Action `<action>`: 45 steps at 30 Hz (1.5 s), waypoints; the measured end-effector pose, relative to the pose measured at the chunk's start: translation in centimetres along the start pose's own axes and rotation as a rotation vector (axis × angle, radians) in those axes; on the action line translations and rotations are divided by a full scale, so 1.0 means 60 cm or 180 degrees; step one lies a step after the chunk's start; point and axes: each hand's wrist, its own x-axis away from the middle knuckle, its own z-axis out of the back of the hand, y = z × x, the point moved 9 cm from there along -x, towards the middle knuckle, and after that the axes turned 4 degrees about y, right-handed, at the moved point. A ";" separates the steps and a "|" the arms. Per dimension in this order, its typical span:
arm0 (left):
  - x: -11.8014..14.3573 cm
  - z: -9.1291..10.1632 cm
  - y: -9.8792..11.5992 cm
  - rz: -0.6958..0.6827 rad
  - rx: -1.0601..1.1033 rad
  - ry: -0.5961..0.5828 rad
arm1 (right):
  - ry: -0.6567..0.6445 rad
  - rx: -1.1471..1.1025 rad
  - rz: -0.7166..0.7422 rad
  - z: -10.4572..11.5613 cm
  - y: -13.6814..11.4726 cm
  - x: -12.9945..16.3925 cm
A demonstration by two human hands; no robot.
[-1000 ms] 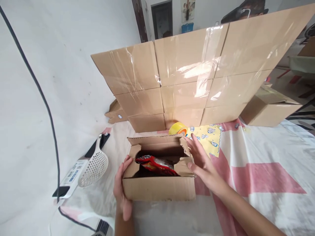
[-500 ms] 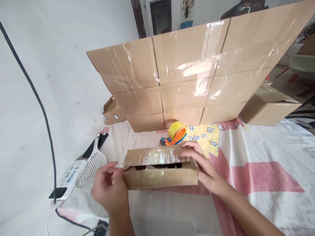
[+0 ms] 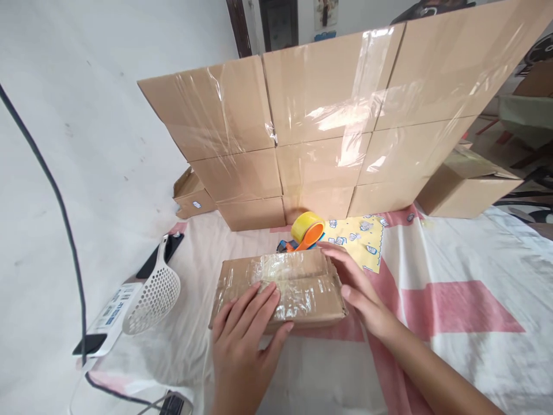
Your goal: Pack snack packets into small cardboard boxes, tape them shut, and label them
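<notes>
On the pink-and-white cloth [image 3: 453, 311], 2 open-palmed hands, left [image 3: 244, 334] and right [image 3: 360, 288], flat against the closed carton [image 3: 302, 282].

One head-worn camera looks forward and down, close over the table [image 3: 453, 323].

Left hand [image 3: 246, 340]: palm down, fingers together and stretched flat, pointing far and a little right, thumb out to the right, forearm coming straight up from the near edge. Right hand [image 3: 354, 285]: open, fingers loosely extended toward the far left, thumb tucked on the near side. Right forearm bare, running in diagonally from the near right corner.
</notes>
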 end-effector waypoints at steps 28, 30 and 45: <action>-0.099 -0.063 -0.047 -0.0174 0.0558 -0.0501 | 0.1647 -0.0682 0.1026 0.141 -0.146 -0.179; -0.146 -0.068 -0.032 0.0236 0.1045 -0.0834 | 0.1465 -0.0808 0.1000 0.129 -0.167 -0.173; -0.258 -0.178 0.058 0.1345 0.3068 -0.1476 | 0.1465 0.0393 0.0961 0.134 -0.140 -0.175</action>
